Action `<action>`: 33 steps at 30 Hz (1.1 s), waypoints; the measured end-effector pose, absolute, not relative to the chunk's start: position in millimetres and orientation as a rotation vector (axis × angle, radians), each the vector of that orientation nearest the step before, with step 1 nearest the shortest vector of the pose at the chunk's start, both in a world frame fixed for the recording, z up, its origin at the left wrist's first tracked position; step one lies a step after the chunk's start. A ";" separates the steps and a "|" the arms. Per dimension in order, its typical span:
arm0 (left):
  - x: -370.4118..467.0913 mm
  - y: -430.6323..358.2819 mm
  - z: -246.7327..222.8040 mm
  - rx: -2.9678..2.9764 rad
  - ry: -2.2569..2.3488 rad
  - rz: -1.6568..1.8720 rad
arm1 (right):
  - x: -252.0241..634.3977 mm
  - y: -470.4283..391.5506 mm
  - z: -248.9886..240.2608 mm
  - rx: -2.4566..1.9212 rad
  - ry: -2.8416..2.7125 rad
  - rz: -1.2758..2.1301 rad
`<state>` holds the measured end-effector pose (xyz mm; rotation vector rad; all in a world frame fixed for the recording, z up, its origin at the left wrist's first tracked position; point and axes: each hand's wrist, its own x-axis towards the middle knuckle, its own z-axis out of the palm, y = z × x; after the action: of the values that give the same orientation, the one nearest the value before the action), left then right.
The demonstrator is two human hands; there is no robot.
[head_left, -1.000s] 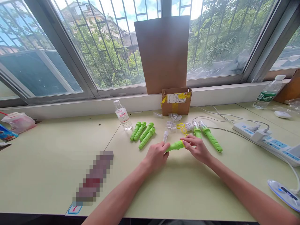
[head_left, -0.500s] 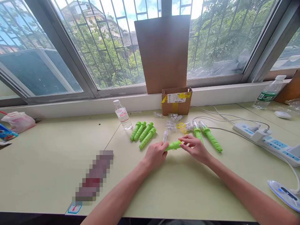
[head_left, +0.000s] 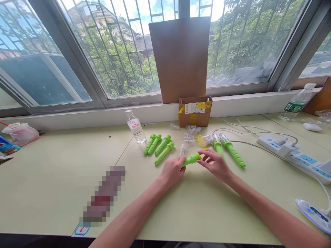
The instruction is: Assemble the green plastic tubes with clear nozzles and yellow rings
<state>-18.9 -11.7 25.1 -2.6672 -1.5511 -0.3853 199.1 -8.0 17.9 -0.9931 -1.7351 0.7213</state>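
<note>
My left hand (head_left: 174, 171) grips the lower end of a green ribbed plastic tube (head_left: 190, 159), which points up and to the right. My right hand (head_left: 216, 164) has its fingertips at the tube's wide end, where a bit of yellow shows. Several more green tubes (head_left: 160, 147) lie in a row to the left beyond my hands. Two finished green tubes with clear caps (head_left: 231, 150) lie to the right. Small clear caps (head_left: 188, 137) and yellow rings (head_left: 201, 139) are scattered behind.
A small open cardboard box (head_left: 194, 112) stands by the window sill with a tall cardboard sheet (head_left: 181, 58) behind it. A water bottle (head_left: 135, 126) stands at left. A white power strip (head_left: 300, 156) with cables lies at right, near another bottle (head_left: 296, 102).
My left hand has tilted the green tube's wide end upward and slightly left. My right hand followed, its fingers shifting at the tube's end.
</note>
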 end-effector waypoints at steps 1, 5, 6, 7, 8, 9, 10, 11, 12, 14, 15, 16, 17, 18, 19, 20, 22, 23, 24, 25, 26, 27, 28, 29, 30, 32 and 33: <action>-18.4 -12.0 25.3 -2.670 -1.562 -0.392 | 199.0 -8.6 17.9 -0.990 -1.743 0.699; -16.3 -13.8 26.4 -2.675 -1.587 -0.412 | 198.5 -10.2 16.8 -0.984 -1.751 0.642; -15.9 -14.2 26.6 -2.675 -1.592 -0.417 | 198.3 -10.3 16.3 -0.987 -1.745 0.633; -15.5 -14.4 26.6 -2.677 -1.599 -0.418 | 198.0 -10.3 15.9 -0.990 -1.738 0.626; -15.3 -14.6 26.6 -2.678 -1.606 -0.415 | 197.6 -10.2 15.5 -0.993 -1.729 0.620; -15.1 -14.7 26.5 -2.680 -1.615 -0.412 | 197.2 -10.1 15.2 -0.997 -1.721 0.614; -14.9 -14.7 26.4 -2.680 -1.623 -0.409 | 196.8 -10.0 15.0 -1.000 -1.714 0.609; -14.8 -14.7 26.3 -2.680 -1.631 -0.407 | 196.3 -10.0 14.9 -1.002 -1.709 0.604; -14.7 -14.6 26.2 -2.678 -1.639 -0.407 | 195.9 -10.1 15.0 -1.002 -1.706 0.599; -14.3 -14.7 26.2 -2.674 -1.655 -0.410 | 195.2 -10.5 15.3 -1.004 -1.702 0.590; -14.2 -14.8 26.4 -2.674 -1.662 -0.412 | 194.9 -10.8 15.5 -1.006 -1.701 0.586; -14.0 -14.9 26.6 -2.675 -1.667 -0.415 | 194.7 -11.2 15.8 -1.009 -1.701 0.582; -13.8 -15.1 26.8 -2.678 -1.669 -0.419 | 194.6 -11.6 16.0 -1.014 -1.703 0.579; -13.6 -15.3 27.1 -2.681 -1.668 -0.425 | 194.5 -12.0 16.3 -1.019 -1.704 0.576; -13.5 -15.4 27.4 -2.686 -1.666 -0.433 | 194.5 -12.3 16.5 -1.023 -1.706 0.573; -13.4 -15.5 27.7 -2.690 -1.664 -0.440 | 194.4 -12.5 16.8 -1.025 -1.708 0.570; -13.3 -15.6 28.1 -2.701 -1.664 -0.453 | 194.4 -12.9 17.2 -1.022 -1.715 0.561; -13.3 -15.6 28.2 -2.705 -1.665 -0.461 | 194.3 -13.0 17.4 -1.019 -1.716 0.554; -13.3 -15.6 28.1 -2.709 -1.666 -0.470 | 194.3 -13.2 17.7 -1.016 -1.717 0.545; -13.4 -15.6 27.9 -2.711 -1.665 -0.481 | 194.2 -13.5 17.9 -1.013 -1.721 0.537; -13.4 -15.5 27.7 -2.713 -1.661 -0.494 | 194.1 -13.8 18.2 -1.010 -1.723 0.525; -13.5 -15.6 27.5 -2.716 -1.654 -0.507 | 193.9 -14.2 18.5 -1.006 -1.725 0.512; -13.7 -15.6 27.2 -2.718 -1.649 -0.518 | 193.7 -14.7 18.8 -1.003 -1.728 0.500; -13.8 -15.7 27.0 -2.723 -1.646 -0.525 | 193.5 -15.2 19.1 -1.002 -1.732 0.492; -13.8 -15.9 26.9 -2.728 -1.645 -0.530 | 193.2 -15.7 19.4 -1.003 -1.734 0.488; -13.9 -16.4 26.9 -2.736 -1.649 -0.535 | 192.6 -16.6 20.2 -1.012 -1.732 0.490; -13.8 -16.8 27.0 -2.738 -1.652 -0.538 | 192.4 -16.9 20.5 -1.017 -1.730 0.493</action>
<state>-13.8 -16.8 27.0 -2.7381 -1.6521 -0.5383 192.4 -16.9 20.5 -1.0174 -1.7300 0.4933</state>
